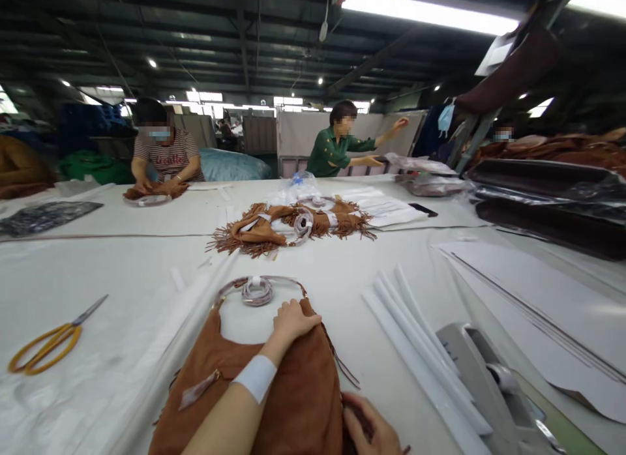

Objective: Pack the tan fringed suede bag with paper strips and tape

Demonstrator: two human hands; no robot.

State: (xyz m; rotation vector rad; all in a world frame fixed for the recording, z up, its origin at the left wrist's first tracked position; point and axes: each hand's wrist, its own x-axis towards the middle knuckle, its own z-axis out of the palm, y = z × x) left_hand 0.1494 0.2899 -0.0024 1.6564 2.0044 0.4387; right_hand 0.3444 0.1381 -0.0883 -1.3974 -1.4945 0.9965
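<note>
A brown suede-like handbag [298, 390] lies on the white table before me, its strap arched at the far end. My left hand [293, 321], with a white band around the wrist, grips the bag's upper right corner near the strap; the fingertips are partly hidden. Low on the bag's right side, my right hand [369, 425] has its fingers curled at the edge, where dark fringe shows. A wrapped coiled strap [257, 291] rests inside the strap loop. From the bag's left part hangs a wrapped zipper pull [199, 390].
Yellow-handled scissors [53, 344] lie at left. Fringed brown bags [288, 225] sit ahead. On the right are rolled white sheets [420, 351], a grey device [493, 390] and dark wrapped pieces [548, 214]. Two co-workers [166, 152] stand across the table, one handling brown material.
</note>
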